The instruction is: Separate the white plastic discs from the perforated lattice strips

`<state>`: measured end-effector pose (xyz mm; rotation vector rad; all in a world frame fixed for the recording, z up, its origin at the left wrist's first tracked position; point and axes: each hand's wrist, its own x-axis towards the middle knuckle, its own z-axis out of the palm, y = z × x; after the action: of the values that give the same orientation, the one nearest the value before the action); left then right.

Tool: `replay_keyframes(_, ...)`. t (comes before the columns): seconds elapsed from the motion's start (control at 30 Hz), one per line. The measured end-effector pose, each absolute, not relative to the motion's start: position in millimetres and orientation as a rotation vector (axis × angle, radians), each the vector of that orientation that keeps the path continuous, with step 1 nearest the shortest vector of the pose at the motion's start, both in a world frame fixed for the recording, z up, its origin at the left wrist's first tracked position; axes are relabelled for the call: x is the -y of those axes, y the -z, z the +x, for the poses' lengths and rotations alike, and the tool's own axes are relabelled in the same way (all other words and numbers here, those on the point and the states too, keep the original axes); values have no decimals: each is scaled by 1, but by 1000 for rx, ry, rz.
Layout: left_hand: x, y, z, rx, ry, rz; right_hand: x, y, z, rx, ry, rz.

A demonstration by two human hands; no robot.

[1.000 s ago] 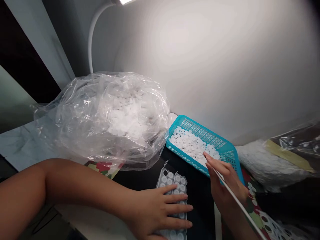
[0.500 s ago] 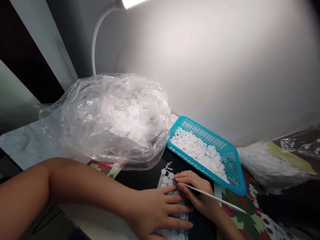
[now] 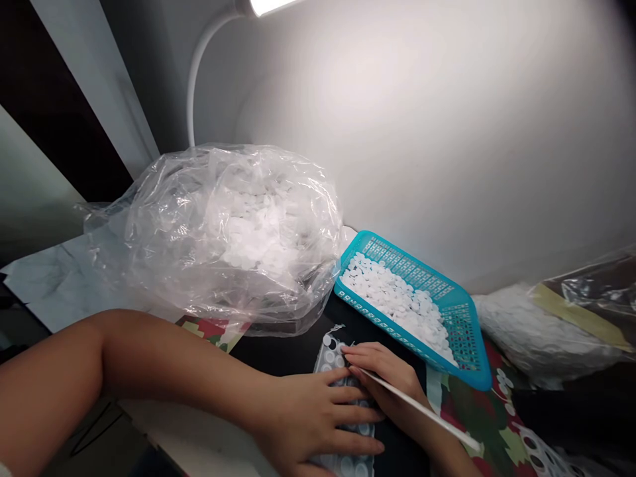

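Note:
A pale translucent sheet [image 3: 348,464] with rows of round pieces lies on the black surface. Spread flat across it, my left hand [image 3: 313,414] has its fingers apart and hides much of its middle. My right hand [image 3: 385,371] is closed round a thin white stick [image 3: 422,407], with its fingertips at the sheet's upper right edge. The stick slants down to the right, and its other end is hidden at the fingers. A whitish strand sticks out from the sheet's top end.
A turquoise basket [image 3: 417,255] of small white discs stands behind my right hand. Beside it on the left is a large clear plastic bag [image 3: 173,232] holding white pieces. Another bag [image 3: 541,331] is at right, near white ring-shaped scraps [image 3: 534,447]. A lamp's neck [image 3: 191,93] rises behind.
The stick's free end has swung slightly down and left as my right hand tilts. The strand at the sheet's top looks flatter. My left hand stays in place.

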<state>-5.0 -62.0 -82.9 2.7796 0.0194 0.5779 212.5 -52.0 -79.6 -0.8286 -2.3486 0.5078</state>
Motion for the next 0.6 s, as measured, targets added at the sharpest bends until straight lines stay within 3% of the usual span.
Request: replay_keyframes(0.6,64,84,-9,-14,-554,2755,54,58,214,2217,91,-877)
